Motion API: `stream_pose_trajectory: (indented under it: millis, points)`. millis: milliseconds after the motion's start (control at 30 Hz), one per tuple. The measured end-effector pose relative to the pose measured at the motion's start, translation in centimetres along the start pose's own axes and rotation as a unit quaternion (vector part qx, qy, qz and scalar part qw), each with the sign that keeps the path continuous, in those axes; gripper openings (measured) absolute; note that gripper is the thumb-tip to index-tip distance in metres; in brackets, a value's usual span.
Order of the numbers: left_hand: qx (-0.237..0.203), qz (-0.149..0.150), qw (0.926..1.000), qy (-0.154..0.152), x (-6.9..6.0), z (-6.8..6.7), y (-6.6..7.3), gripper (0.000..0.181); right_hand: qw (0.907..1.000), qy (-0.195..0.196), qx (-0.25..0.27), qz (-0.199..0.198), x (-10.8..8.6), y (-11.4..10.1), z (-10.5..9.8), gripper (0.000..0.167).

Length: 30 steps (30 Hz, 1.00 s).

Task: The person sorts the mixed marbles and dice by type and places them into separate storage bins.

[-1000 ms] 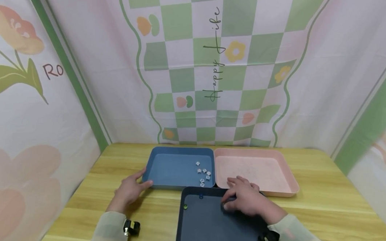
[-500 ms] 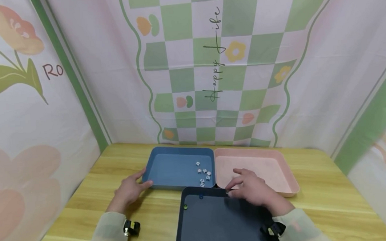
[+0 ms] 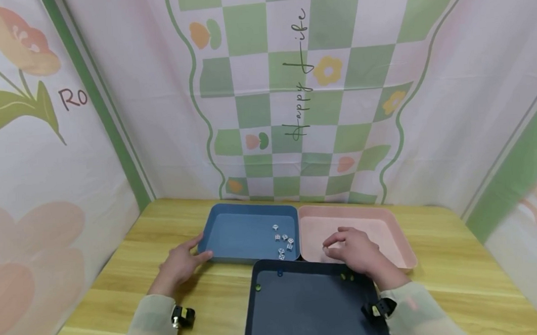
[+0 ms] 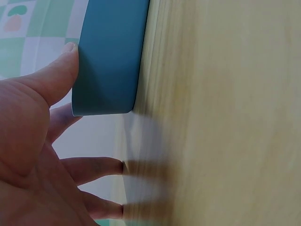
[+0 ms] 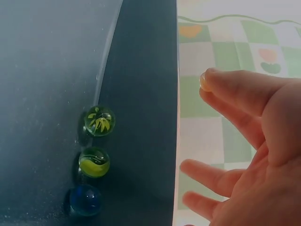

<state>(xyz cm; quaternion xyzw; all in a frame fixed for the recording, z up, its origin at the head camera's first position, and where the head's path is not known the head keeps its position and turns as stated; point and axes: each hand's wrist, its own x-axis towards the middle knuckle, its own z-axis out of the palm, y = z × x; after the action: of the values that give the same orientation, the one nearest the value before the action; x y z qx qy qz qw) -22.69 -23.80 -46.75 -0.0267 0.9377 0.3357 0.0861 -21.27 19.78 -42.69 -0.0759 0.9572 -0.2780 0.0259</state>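
Note:
My left hand (image 3: 180, 265) holds the near left corner of the blue tray (image 3: 235, 235), its thumb against the rim in the left wrist view. Over the near part of the pink tray (image 3: 402, 236), my right hand (image 3: 357, 254) pinches a small clear, yellowish marble (image 5: 203, 82) between thumb and forefinger; its other fingers are spread. Below lies the dark tray (image 3: 312, 312). Along its far wall are a yellow-green marble (image 5: 99, 121), another with a yellow swirl (image 5: 94, 162) and a blue marble (image 5: 85, 200). A green marble (image 3: 258, 288) lies by its left wall.
Several white dice (image 3: 289, 241) lie in the right part of the blue tray. Blue and pink trays stand side by side, with the dark tray in front, on a wooden table (image 3: 212, 312). A patterned cloth (image 3: 287, 85) hangs behind the table.
My right hand has lifted from the dark tray with a marble and moved away and rightward over the pink tray, uncovering two green marbles. My left hand has stayed on the blue tray.

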Motion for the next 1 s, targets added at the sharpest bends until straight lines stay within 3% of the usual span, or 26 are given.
stream_pose_trajectory:
  millis: [433,1000]
  points:
    - [-0.002,0.001,1.0,-0.001,0.0,0.0,0.0,0.074,0.9981,0.002,-0.05,0.036,0.9,0.5,0.2,0.01]
    - [0.0,0.007,1.0,0.003,0.0,-0.1,0.1,0.074,0.9952,-0.004,-0.071,0.067,2.5,0.2,0.7,0.01]
